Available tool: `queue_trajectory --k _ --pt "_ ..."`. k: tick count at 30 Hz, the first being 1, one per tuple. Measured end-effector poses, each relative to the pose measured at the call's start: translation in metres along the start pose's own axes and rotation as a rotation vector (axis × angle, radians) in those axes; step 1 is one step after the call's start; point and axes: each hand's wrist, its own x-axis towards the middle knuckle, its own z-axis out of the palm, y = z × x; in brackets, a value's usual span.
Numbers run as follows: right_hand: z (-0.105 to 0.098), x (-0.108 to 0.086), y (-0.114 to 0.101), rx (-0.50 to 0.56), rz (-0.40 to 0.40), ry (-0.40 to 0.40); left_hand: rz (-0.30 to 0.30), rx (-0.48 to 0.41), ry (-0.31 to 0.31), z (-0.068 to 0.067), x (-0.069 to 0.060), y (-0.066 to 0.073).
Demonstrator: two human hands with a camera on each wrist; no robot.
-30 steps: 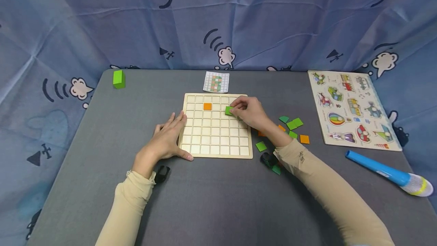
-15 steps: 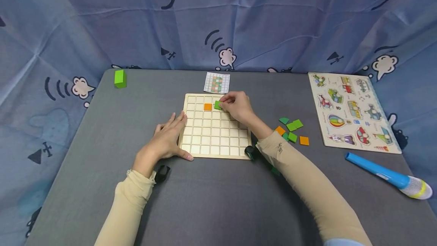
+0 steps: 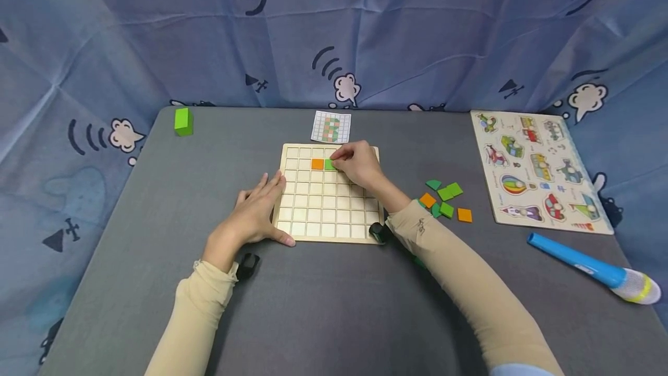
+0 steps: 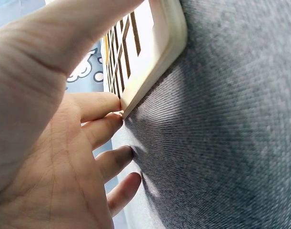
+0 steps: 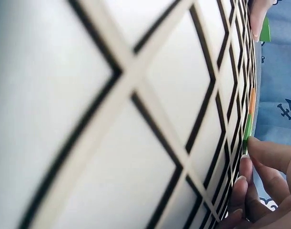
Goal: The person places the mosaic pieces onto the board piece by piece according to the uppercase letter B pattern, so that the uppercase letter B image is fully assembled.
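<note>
A wooden grid board lies on the grey table. An orange square tile sits in a cell of its second row from the top. Immediately right of it is a green square tile, level with the orange one. My right hand pinches the green tile at its right side, thumb and fingertips close together; the right wrist view shows the tile at the fingertips. My left hand rests at the board's left edge, fingers spread. In the left wrist view its fingertips touch the board's side.
Loose green and orange tiles lie right of the board, some hidden by the right forearm. A pattern card lies behind the board. A green block stands far left. A picture puzzle board and a blue toy microphone lie right.
My right hand has carried the green tile leftward across the board and lowered it beside the orange tile. My left hand has stayed at the board's left edge.
</note>
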Motion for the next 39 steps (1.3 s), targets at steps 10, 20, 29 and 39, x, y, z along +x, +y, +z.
queue_trajectory --k 10,20,29,39 --pt "-0.002 -0.002 0.003 0.006 0.007 -0.010 0.013 -0.017 -0.001 -0.002 -0.003 0.002" --pt "-0.031 -0.019 0.017 0.022 -0.042 -0.087 0.007 -0.018 -0.006 -0.001 -0.002 0.003" --pt "-0.064 -0.042 0.045 -0.031 -0.036 -0.089 0.008 -0.005 0.002 0.001 -0.001 0.001" --pt "-0.114 -0.063 0.076 -0.108 0.105 -0.090 0.013 0.002 0.007 0.001 -0.001 0.000"
